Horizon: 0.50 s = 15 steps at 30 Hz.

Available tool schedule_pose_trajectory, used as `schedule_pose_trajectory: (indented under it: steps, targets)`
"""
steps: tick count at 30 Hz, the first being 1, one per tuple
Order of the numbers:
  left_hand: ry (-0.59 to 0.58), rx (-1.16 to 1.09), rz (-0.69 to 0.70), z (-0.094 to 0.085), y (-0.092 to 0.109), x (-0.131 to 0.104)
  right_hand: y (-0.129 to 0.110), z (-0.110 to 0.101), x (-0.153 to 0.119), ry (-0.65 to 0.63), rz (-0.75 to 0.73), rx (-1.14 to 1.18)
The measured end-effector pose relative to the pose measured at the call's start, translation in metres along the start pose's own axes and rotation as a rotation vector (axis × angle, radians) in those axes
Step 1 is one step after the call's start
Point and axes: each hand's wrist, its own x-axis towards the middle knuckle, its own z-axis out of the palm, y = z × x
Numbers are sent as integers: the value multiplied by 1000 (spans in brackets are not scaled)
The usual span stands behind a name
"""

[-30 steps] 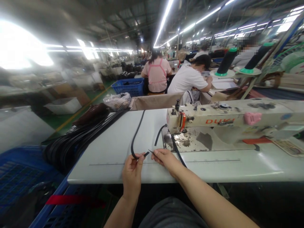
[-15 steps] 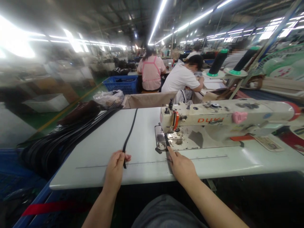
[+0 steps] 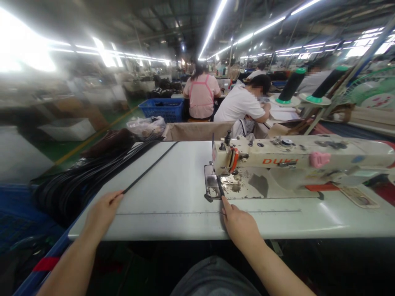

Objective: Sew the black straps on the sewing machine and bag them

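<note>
My left hand (image 3: pixel 103 213) is closed on the near end of a narrow black strap (image 3: pixel 151 166), which runs straight and diagonally to the far edge of the white table. At the sewing machine (image 3: pixel 259 156), my right hand (image 3: pixel 242 226) pinches another black strap piece (image 3: pixel 221 187) lying under the machine's head, beside the needle plate. A small thin metal tip (image 3: pixel 221 213) shows beside the right fingers; the tool it belongs to is mostly hidden. Whether the two black pieces are one strap cannot be seen.
A thick bundle of black straps (image 3: pixel 70 189) hangs over the table's left side, above a blue crate (image 3: pixel 18 213). A printed ruler line (image 3: pixel 179 213) crosses the white table (image 3: pixel 173 189). Black thread cones (image 3: pixel 290 86) stand behind the machine. Two co-workers (image 3: pixel 202 96) sit ahead.
My left hand has moved left with its strap, which was curved and is now straight and diagonal. My right hand stays by the machine, with its fingers drawn closer together. The view has shifted slightly.
</note>
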Motion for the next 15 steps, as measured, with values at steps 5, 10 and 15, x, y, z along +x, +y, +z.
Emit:
schedule_pose_trajectory:
  steps: [5, 10, 15]
  targets:
    - [150, 304, -92, -55, -71, 37, 0, 1, 2, 0, -3, -44]
    - [53, 442, -301, -83, -114, 33, 5, 14, 7, 51, -17, -66]
    - [-18, 484, -478, -76, -143, 9, 11, 23, 10, 128, -83, -90]
